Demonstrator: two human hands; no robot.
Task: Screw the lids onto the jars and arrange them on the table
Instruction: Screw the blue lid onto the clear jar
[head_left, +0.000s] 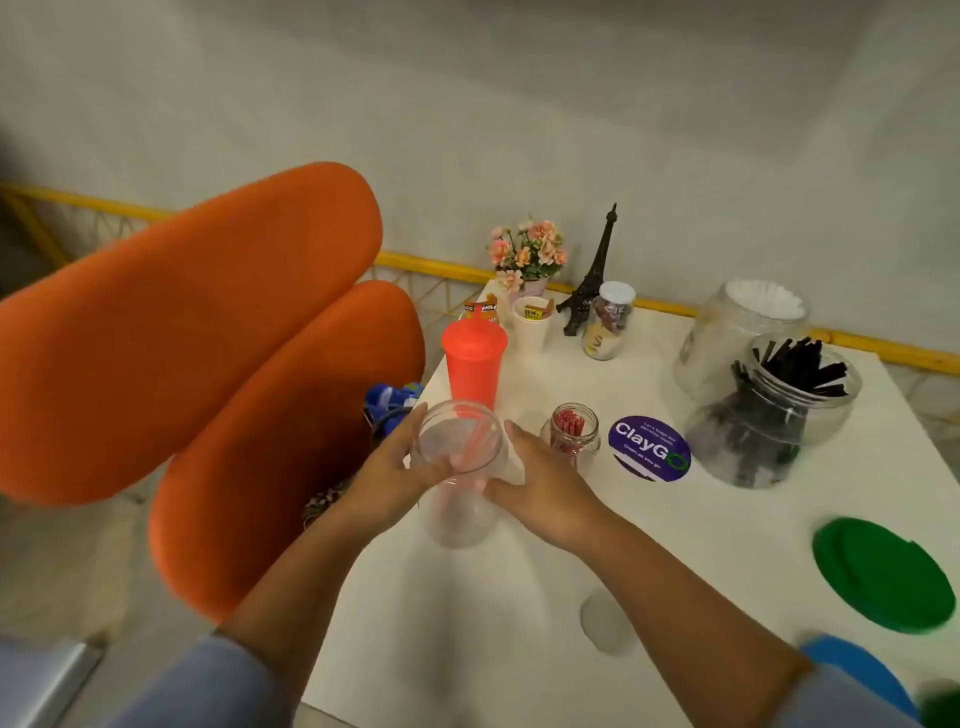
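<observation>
A clear plastic jar (460, 467) with pink straws inside stands near the table's left edge. My left hand (400, 470) grips its left side near the mouth, and my right hand (540, 480) grips its right side. A green lid (883, 574) lies flat at the right, with a blue lid (857, 675) below it and a small grey lid (608, 623) near the front. Open jars stand behind: a small one with red sticks (570, 434), a big one with black sticks (774, 410), and a big one with white filters (737, 338).
A red lidded tumbler (474, 364) stands just behind the held jar. A capped small jar (609, 322), cups, a flower pot (527, 260) and a tower figurine (592, 275) line the back. A purple sticker (649, 448) is on the white table (467, 623). Orange chairs (208, 338) sit left.
</observation>
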